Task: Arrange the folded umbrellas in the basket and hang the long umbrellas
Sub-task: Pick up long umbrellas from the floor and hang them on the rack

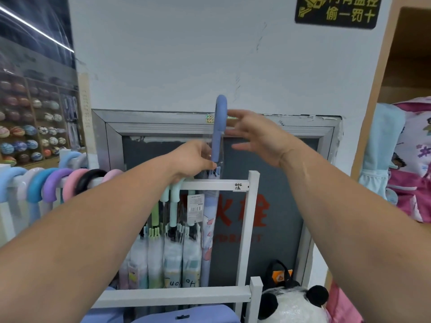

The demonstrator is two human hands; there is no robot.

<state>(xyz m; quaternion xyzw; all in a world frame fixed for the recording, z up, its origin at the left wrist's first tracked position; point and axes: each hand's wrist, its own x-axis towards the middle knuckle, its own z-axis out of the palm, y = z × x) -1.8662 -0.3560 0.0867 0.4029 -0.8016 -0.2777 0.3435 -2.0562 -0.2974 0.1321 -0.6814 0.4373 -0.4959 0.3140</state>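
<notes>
In the head view, grips the long blue umbrella (210,241) with the left hand (193,159) at the foot of its crook handle (221,113), upright above the white rail (210,184) with canopy dropping towards 6 o'clock. Shows the right hand (258,138) spread and empty at 3 o'clock of the crook, too blurred to tell if fingertips touch. Looks light, stiff along the shaft, probably slick in clear plastic, so best taken by the handle and hooked beside the hung umbrellas (53,185) at 9 o'clock.

The 2 forearms (93,229) are bare down to the left hand (193,159) and right hand (258,136).
</notes>
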